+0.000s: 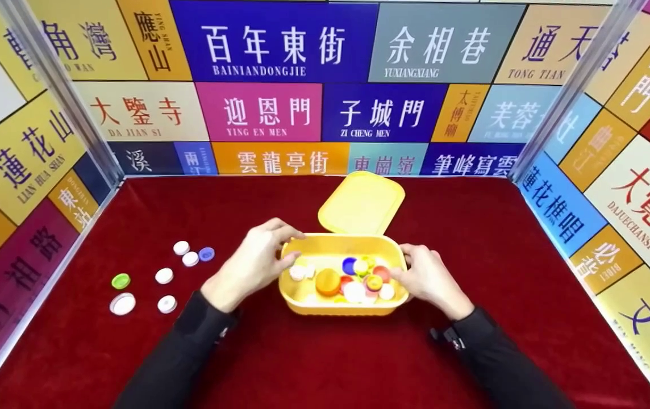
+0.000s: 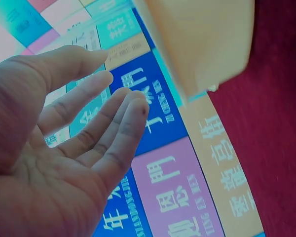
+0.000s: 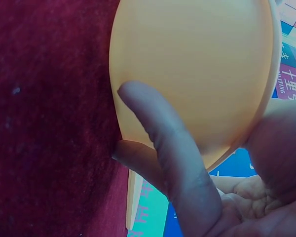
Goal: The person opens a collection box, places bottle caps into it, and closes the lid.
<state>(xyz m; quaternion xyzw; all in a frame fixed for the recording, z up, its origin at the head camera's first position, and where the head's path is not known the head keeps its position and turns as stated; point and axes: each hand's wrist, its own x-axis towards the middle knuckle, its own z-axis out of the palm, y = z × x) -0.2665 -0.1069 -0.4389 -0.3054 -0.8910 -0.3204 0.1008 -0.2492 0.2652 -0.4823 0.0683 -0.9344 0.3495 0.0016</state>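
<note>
Head view: a deep red cloth [image 1: 302, 363] covers the whole tabletop, and it's boxed in left, right and far by street-sign style panels [image 1: 274, 42], loud colours with Chinese characters and pinyin. Metal strips [image 1: 76, 108] run up the two far corners. The yellow tub [image 1: 339, 310] sits mid-table with a pile of mixed caps [image 1: 328, 282] inside, its lid [image 1: 363, 201] just past it on the far side. Over on the left of the cloth: five white caps [image 1: 164, 276], a green cap [image 1: 121, 281] and a purple cap [image 1: 206, 254]. Left hand [image 1: 254, 261] is at the tub's left end, right hand [image 1: 430, 274] has the right end.

Left wrist: thumb and fingers are apart, nothing between them, tub nearby, panels behind.

Right wrist: fingers press the tub's outer wall, thumb up by the rim, so it's clamped there, red cloth alongside.
</note>
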